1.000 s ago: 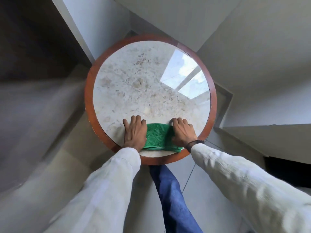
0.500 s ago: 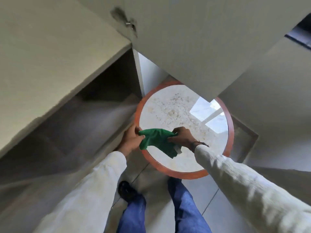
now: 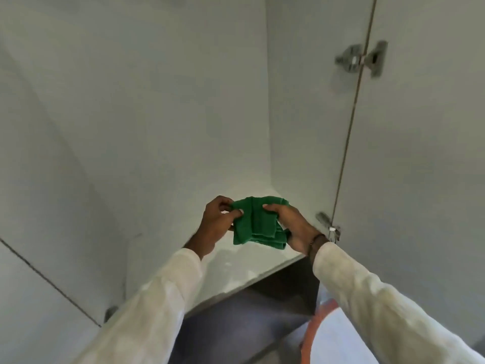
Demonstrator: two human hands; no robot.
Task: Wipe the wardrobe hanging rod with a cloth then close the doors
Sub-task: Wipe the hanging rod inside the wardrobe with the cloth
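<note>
Two hands, raised and brought close together — both pinched shut on one cloth.

Left hand (image 3: 216,222): thumb and fingers curled, gripping the left edge of the green cloth (image 3: 256,222). Right hand (image 3: 291,227): thumb on top, fingers beneath the right edge, dark band at the wrist. Both forearms in pale sleeves, reaching up from the near corners.

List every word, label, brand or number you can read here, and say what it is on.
None. No readable text shows on the green cloth, the wardrobe door, its upper hinge, its lower hinge or the shelf. The hinges are too blurred to show any stamped marking.
</note>
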